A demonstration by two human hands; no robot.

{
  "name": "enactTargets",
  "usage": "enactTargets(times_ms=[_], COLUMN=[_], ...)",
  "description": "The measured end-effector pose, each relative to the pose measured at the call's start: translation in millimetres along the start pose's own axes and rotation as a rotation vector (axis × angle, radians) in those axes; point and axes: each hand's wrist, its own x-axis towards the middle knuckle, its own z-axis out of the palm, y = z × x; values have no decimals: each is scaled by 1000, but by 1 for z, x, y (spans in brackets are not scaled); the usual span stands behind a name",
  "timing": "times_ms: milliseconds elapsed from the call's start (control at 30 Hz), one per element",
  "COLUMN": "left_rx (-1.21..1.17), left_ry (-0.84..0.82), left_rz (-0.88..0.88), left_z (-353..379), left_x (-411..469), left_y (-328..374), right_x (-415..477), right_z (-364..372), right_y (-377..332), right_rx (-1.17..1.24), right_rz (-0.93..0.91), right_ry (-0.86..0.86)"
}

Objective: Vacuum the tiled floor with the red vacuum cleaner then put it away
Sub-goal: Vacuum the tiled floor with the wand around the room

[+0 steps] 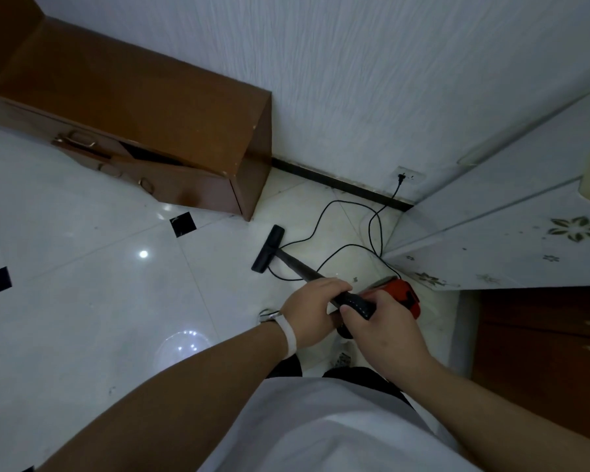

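Red vacuum cleaner (401, 294), held low in front of a person in a white shirt, its black floor nozzle (268, 248) resting on the tiled floor (99, 284) near a brown cabinet (150, 107). The left hand (312, 311), a white band (288, 335) at the wrist, curls its fingers over the black tube (297, 264), while the right hand (382, 325) wraps the ribbed black handle (360, 306) just behind it, thumb laid on top. A black cord (324, 216) loops across the tiles to a wall socket (410, 175), plugged in.
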Motion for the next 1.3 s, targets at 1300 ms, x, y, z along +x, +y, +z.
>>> enactTargets(times_ms=[1300], left_rx=[12], left_ry=[205], left_rz=[-66], left_z=[-87], left_x=[13], left_y=[-25], right_x=[62], right_z=[15], right_y=[-87], right_rx=[-237], right_rz=[-293], right_ry=[-190])
